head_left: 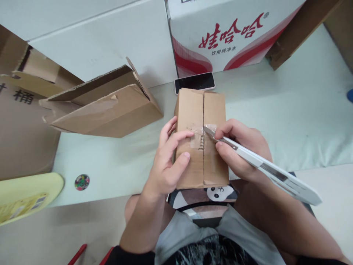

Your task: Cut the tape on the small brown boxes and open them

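A small closed cardboard box (190, 110) sits on the table in front of me, its two top flaps meeting at a seam with clear tape across it. My left hand (172, 154) steadies it from the left, thumb and index finger on the top and other fingers at the left edge. A white utility knife (264, 165) is gripped in my right hand (242, 147). Its blade tip touches the tape at the seam near the middle of the top. The fingers gripping the knife hide part of the box's right flap.
An opened cardboard box (110, 114) lies at the left. Behind are a phone (195, 81) and a white carton with red writing (234, 40). A yellow object (30, 195) and a round patterned disc (82, 182) are at the near left. Brown cardboard (300, 33) stands at the back right.
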A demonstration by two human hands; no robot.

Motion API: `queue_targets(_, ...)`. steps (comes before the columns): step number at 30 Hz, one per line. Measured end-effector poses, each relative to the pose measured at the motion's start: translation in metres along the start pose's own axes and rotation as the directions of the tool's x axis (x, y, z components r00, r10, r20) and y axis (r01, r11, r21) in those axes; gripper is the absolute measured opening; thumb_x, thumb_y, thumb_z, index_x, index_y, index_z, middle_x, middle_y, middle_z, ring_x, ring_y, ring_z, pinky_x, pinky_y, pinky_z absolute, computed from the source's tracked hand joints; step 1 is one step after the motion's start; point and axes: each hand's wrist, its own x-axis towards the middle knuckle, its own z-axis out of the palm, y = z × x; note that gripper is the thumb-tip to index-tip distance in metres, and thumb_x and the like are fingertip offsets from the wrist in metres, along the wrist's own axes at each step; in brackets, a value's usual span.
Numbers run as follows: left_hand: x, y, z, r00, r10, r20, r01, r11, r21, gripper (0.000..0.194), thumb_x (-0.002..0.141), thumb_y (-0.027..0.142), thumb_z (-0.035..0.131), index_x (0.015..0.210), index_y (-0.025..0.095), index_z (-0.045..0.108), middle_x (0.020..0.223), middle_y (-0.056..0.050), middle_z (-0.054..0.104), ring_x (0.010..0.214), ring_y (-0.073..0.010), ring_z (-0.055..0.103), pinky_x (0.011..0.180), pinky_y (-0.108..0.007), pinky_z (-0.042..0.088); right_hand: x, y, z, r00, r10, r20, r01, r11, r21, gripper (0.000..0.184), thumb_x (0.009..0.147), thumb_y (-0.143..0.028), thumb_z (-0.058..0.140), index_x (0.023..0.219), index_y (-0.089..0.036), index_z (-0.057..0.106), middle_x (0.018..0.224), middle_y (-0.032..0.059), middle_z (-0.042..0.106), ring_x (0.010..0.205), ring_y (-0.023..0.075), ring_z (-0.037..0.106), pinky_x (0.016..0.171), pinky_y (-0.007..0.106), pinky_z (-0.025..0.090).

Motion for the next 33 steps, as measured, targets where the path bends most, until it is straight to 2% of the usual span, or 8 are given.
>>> queue_targets(15, 0.0, 0.002, 0.001, 1.0, -0.02, -0.016, 0.02, 1.0, -0.011, 0.043, 0.101, 0.059, 0.053, 0.129, 0.03, 0.067, 0.168, -0.01, 0.037, 0.163, -0.0384, 0.028, 0.129, -0.063, 0.034, 0.001, -0.001, -0.001, 1.0, 0.021, 0.02, -0.021, 1.0, -0.004, 0.003, 0.081, -0.023, 0.058, 0.082, -0.025, 0.056, 0.056, -0.0077, 0.049, 0.047, 0.0088, 0.038, 0.05, 0.026, 0.031)
queue_targets(21, 0.004, -0.002, -0.008, 0.999, -0.03, 0.033, 0.03, 1.0, -0.006, 0.046, 0.101, 0.063, 0.054, 0.127, 0.028, 0.068, 0.167, -0.012, 0.039, 0.157, -0.0379, 0.039, 0.126, -0.061, 0.039, -0.002, 0.0, 0.0, 0.999, 0.039, 0.029, -0.041, 0.994, 0.101, 0.004, 0.08, -0.021, 0.059, 0.082, -0.024, 0.057, 0.056, -0.0078, 0.049, 0.046, 0.009, 0.039, 0.049, 0.027, 0.031)
queue_targets(23, 0.005, -0.006, -0.013, 0.998, -0.04, 0.04, 0.04, 0.999, 0.003, 0.046, 0.1, 0.063, 0.056, 0.127, 0.028, 0.069, 0.166, -0.013, 0.041, 0.157, -0.0383, 0.039, 0.125, -0.061, 0.04, -0.006, 0.002, -0.001, 0.999, 0.024, -0.03, -0.017, 0.974, 0.226, 0.001, 0.083, -0.025, 0.059, 0.083, -0.025, 0.058, 0.057, -0.0066, 0.049, 0.047, 0.0108, 0.041, 0.048, 0.027, 0.032)
queue_targets(25, 0.006, -0.01, -0.02, 0.997, -0.059, 0.042, 0.059, 0.998, 0.014, 0.045, 0.098, 0.062, 0.058, 0.125, 0.027, 0.07, 0.164, -0.014, 0.044, 0.158, -0.0388, 0.038, 0.124, -0.061, 0.041, -0.007, 0.006, -0.003, 0.979, 0.058, -0.198, -0.004, 0.965, 0.261, 0.002, 0.087, -0.028, 0.058, 0.087, -0.026, 0.06, 0.06, -0.0054, 0.05, 0.048, 0.0126, 0.043, 0.048, 0.029, 0.033)
queue_targets(28, 0.006, -0.016, -0.034, 0.987, -0.157, 0.015, 0.156, 0.986, 0.051, 0.04, 0.094, 0.058, 0.063, 0.118, 0.026, 0.07, 0.156, -0.013, 0.053, 0.151, -0.0388, 0.046, 0.115, -0.057, 0.05, 0.001, 0.016, -0.009, 0.899, 0.098, -0.428, -0.111, 0.994, -0.006, 0.008, 0.083, -0.028, 0.064, 0.09, -0.027, 0.061, 0.064, -0.0041, 0.054, 0.052, 0.0147, 0.047, 0.055, 0.033, 0.04)
queue_targets(29, 0.005, -0.018, -0.04, 0.978, -0.208, -0.01, 0.208, 0.976, 0.055, 0.039, 0.093, 0.057, 0.064, 0.115, 0.026, 0.069, 0.15, -0.012, 0.058, 0.144, -0.0377, 0.053, 0.109, -0.054, 0.054, 0.006, 0.022, -0.01, 0.9, 0.096, -0.425, -0.163, 0.979, -0.124, 0.012, 0.08, -0.028, 0.067, 0.091, -0.027, 0.062, 0.065, -0.0033, 0.056, 0.054, 0.0159, 0.049, 0.059, 0.034, 0.042)
queue_targets(31, 0.003, -0.021, -0.05, 0.949, -0.303, -0.085, 0.307, 0.951, 0.034, 0.036, 0.091, 0.056, 0.065, 0.111, 0.026, 0.065, 0.132, -0.01, 0.067, 0.123, -0.0326, 0.064, 0.098, -0.047, 0.058, 0.016, 0.037, -0.012, 0.945, 0.12, -0.304, -0.205, 0.943, -0.263, 0.014, 0.08, -0.03, 0.066, 0.093, -0.027, 0.063, 0.068, -0.0009, 0.06, 0.059, 0.0187, 0.054, 0.065, 0.036, 0.045)
queue_targets(33, 0.002, -0.023, -0.059, 0.921, -0.354, -0.164, 0.36, 0.933, 0.011, 0.036, 0.089, 0.055, 0.067, 0.109, 0.026, 0.061, 0.124, -0.008, 0.068, 0.114, -0.0293, 0.066, 0.096, -0.044, 0.057, 0.024, 0.055, -0.01, 0.959, 0.182, -0.216, -0.249, 0.904, -0.348, 0.018, 0.082, -0.031, 0.064, 0.098, -0.026, 0.065, 0.07, 0.0012, 0.062, 0.061, 0.0203, 0.055, 0.067, 0.037, 0.045)
